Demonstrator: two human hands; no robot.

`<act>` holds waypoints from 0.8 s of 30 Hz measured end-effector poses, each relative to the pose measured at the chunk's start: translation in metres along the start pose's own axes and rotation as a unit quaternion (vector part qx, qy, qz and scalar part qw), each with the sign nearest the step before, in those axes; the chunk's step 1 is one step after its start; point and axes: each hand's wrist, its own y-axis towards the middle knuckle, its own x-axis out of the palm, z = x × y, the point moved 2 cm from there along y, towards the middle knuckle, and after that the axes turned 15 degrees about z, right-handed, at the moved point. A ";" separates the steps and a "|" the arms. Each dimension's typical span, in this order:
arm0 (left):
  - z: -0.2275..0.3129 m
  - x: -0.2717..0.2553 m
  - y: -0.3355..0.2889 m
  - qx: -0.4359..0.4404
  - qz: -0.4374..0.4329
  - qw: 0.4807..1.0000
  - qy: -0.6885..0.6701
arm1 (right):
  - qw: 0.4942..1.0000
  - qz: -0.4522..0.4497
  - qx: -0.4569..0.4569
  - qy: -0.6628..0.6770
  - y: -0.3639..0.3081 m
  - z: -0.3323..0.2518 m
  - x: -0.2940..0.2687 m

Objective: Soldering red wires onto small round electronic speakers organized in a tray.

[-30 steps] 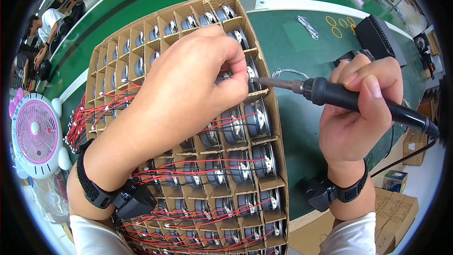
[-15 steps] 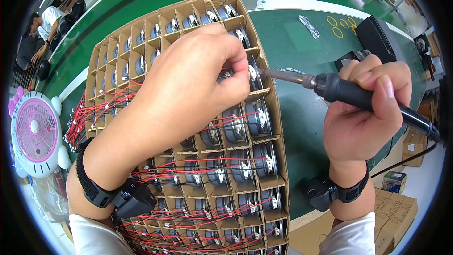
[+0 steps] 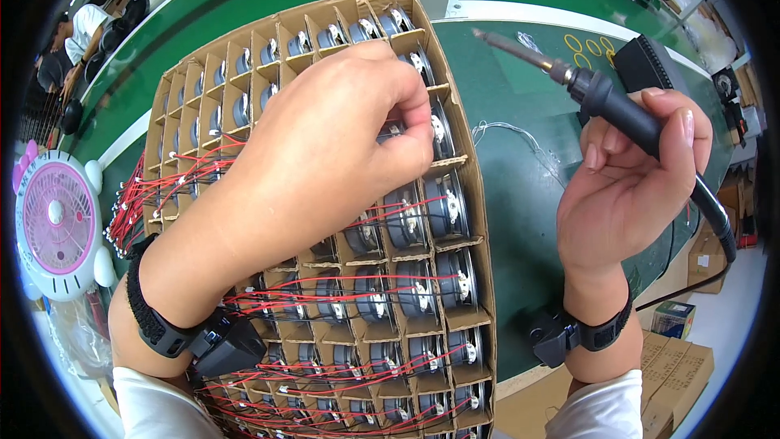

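Note:
My right hand (image 3: 621,195) grips the black handle of a soldering iron (image 3: 611,106), whose tip points up and left, clear of the speakers. My left hand (image 3: 349,118) reaches over a divided cardboard box (image 3: 481,236) with thumb and forefinger pinched together. The pinch is beside a round speaker (image 3: 441,132) in the right-hand column; what it holds is hidden. Round speakers stand on edge in the box's compartments. Red and black wires (image 3: 414,278) run leftward from the nearer rows, and a bundle of wire ends (image 3: 130,215) hangs over the left side.
On the green table (image 3: 520,276) lie thin pale wire (image 3: 520,132), yellow rings (image 3: 594,47) and a black box-shaped device (image 3: 646,65). A pink and white fan (image 3: 57,223) stands at the left. Cartons (image 3: 678,370) sit at lower right; a person (image 3: 77,45) sits far left.
The soldering iron has lifted away from the speaker by my left fingers, its tip swinging upward and to the right. My left hand stays pinched in nearly the same place.

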 end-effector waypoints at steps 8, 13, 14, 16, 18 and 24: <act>-0.002 -0.001 -0.002 -0.008 -0.002 1.000 -0.014 | 1.000 0.019 0.020 -0.015 -0.002 0.004 0.000; 0.001 -0.004 -0.002 -0.002 -0.001 1.000 -0.009 | 1.000 0.019 0.019 -0.014 -0.001 0.001 0.001; 0.002 -0.004 -0.001 -0.001 0.000 1.000 -0.011 | 1.000 0.019 0.018 -0.013 0.000 -0.001 0.001; 0.001 -0.002 -0.002 -0.002 0.000 1.000 -0.014 | 0.999 0.027 0.023 -0.015 -0.001 0.001 0.001; -0.005 0.001 -0.003 -0.003 0.004 1.000 -0.018 | 0.999 0.025 0.024 -0.017 -0.002 0.007 0.001; 0.000 -0.002 -0.001 0.003 0.004 1.000 -0.002 | 0.999 0.030 0.016 -0.018 0.001 0.004 0.001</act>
